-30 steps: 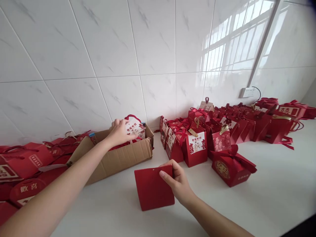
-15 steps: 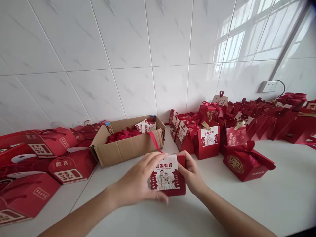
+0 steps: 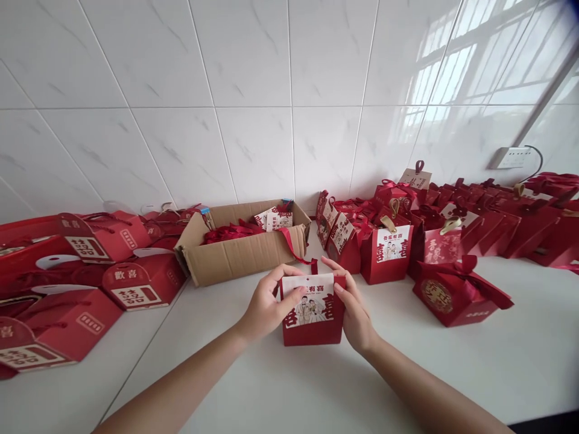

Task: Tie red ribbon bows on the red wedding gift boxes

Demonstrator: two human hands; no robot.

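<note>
A red gift box (image 3: 312,335) stands upright on the white table in front of me, a white printed card (image 3: 310,307) with a couple's drawing draped over its top front. My left hand (image 3: 266,304) grips its left side, thumb on the card and fingers behind. On the right side, my right hand (image 3: 355,310) holds the box between thumb and fingers, with the index finger raised near the top edge. A short red ribbon end (image 3: 313,266) shows behind the box top. The back of the box is hidden.
Behind stands an open cardboard box (image 3: 239,259) with red ribbons and printed cards. Red double-happiness boxes (image 3: 145,278) are stacked at left. Many red gift boxes (image 3: 386,259) line the wall at right, with a bow-tied box (image 3: 456,295) nearer me.
The held box now stands more upright with its lower front uncovered. My left hand has closed on its left edge, thumb moved up onto the card. The view has shifted slightly.
</note>
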